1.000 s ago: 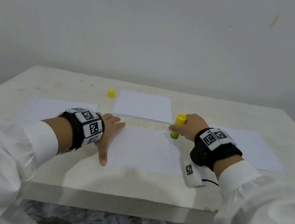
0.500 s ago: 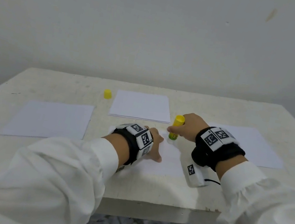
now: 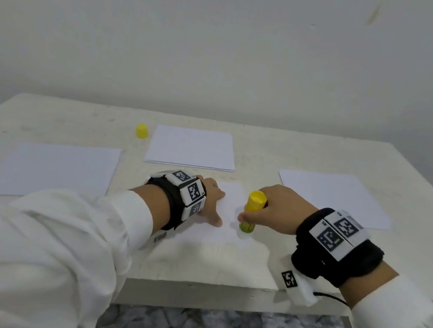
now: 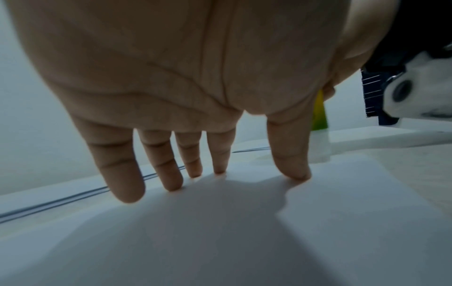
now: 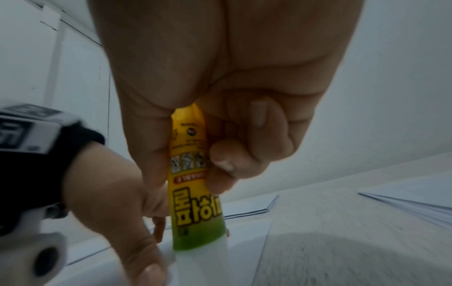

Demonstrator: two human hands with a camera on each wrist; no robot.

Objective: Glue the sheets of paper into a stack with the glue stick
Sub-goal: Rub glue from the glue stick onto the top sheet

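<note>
A: Where is the glue stick [image 3: 251,211]?

B: Upright in the right hand [image 3: 277,212], fingers [image 5: 234,154] clamped round its barrel, its white tip down on the front sheet [image 3: 222,232] on the counter [image 3: 270,144].

A: And the left hand [image 3: 210,200]?

B: Flat on that sheet just beside the stick, fingers [image 4: 127,180] straight and slightly apart, pressing down. The yellow cap [image 3: 141,131] stands beside the far stack [image 3: 190,148].
</note>
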